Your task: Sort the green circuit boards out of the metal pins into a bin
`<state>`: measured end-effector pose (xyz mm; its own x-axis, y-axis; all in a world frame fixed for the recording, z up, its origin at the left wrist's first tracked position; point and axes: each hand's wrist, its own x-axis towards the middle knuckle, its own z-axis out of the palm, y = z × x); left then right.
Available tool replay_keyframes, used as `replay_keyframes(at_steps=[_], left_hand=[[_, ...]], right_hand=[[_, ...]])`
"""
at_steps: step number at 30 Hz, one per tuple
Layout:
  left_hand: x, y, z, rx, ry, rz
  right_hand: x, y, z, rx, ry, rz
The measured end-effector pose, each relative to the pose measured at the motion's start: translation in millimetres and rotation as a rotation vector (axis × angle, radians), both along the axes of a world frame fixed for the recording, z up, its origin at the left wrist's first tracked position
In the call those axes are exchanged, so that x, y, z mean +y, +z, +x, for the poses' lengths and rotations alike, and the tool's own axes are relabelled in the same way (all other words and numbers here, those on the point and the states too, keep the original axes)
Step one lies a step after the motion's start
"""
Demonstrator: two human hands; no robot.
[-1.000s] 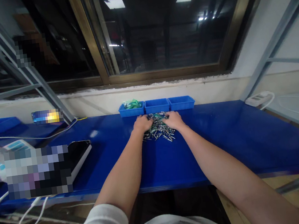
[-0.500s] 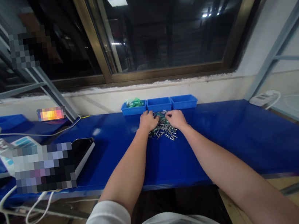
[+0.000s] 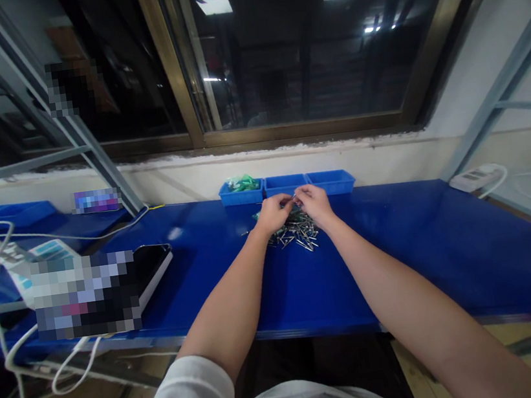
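A pile of thin shiny metal pieces (image 3: 303,234), like short pins or bits, lies on the blue tabletop with some green pieces among them. Over its left side is my left hand (image 3: 275,215), thumb and fingers pinched together. My right hand (image 3: 316,205) comes in from the other side, also closed in a pinch. The fingertips of both hands nearly meet above the back of the pile. Something small and shiny shows between them, too small to name.
Behind the pile stand three blue bins in a row; the left bin (image 3: 242,197) holds green pieces. A dark-screened device (image 3: 154,262) and white cables (image 3: 9,311) lie on the left. A white power strip (image 3: 478,177) sits at the right, beside a metal frame.
My hands were spread at the two sides of the pile. They have lifted slightly and come together, fingertips now pinched close to each other above its back.
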<state>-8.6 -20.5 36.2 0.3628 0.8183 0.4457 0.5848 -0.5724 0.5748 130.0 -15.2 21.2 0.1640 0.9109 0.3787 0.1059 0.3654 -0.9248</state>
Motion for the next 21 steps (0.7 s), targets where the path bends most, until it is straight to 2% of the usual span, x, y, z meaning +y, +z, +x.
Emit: replay_keyframes(at_steps=[4,7,11,17,21], left_hand=[[3.1,-1.6,0.4,-0.069,0.019,-0.007],[5.9,-3.2,-1.0,-0.034,0.080,0.032],[8.7,-5.7,-3.7,0.059,0.141,0.071],[8.9,-7.6,-3.9,0.121,0.164,0.021],[10.7,-5.8,-5.9,0.029,0.215,-0.014]], right_hand=[[3.1,-1.8,2.7,0.176,0.069,-0.131],[2.3,-1.6,6.2,0.113,0.076,-0.169],[-0.8,-1.2,9.1,0.011,0.075,-0.126],[0.9,-4.5,12.2,0.008,0.113,-0.076],[7.0,-5.0,21.8,0.003,-0.004,-0.073]])
